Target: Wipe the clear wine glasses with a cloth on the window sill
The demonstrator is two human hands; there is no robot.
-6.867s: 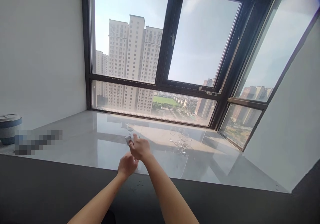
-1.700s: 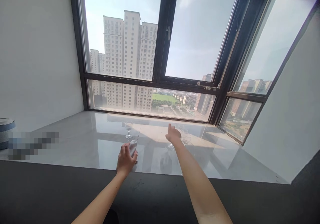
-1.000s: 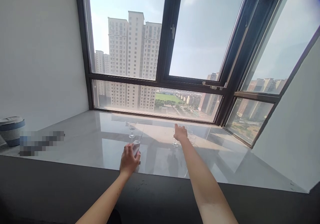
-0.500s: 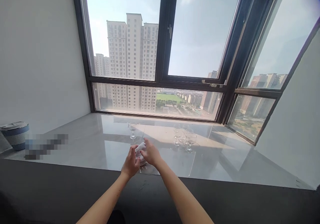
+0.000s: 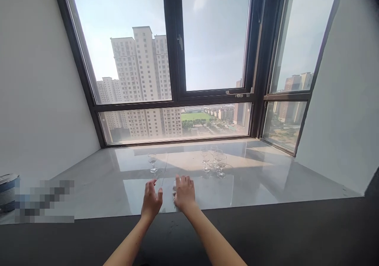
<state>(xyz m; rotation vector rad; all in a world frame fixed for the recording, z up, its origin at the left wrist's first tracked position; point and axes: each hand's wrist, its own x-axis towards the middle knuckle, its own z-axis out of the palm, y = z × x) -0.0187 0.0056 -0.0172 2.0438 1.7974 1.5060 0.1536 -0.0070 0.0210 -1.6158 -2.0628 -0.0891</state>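
My left hand [image 5: 151, 201] hovers over the near edge of the grey marble window sill [image 5: 266, 179], fingers apart and holding nothing. Just to its right, my right hand [image 5: 184, 193] lies palm down with fingers stretched flat; a sliver of white cloth [image 5: 174, 196] shows under its left side. Farther back, a single small stemmed glass [image 5: 152, 162] stands upright on the sill. To the right of it stands a tight group of several stemmed glasses [image 5: 213, 161], beyond my right hand. Neither hand touches a glass.
A large dark-framed window [image 5: 174, 96] runs along the back of the sill, with white walls at both ends. A blue and white container [image 5: 6, 191] sits at the far left beside a blurred patch. A dark ledge [image 5: 281, 230] lies in front of the sill.
The white cloth was held between both hands half a second ago; my left hand has let go and opened, and my right hand now lies flat over it. The view tilted.
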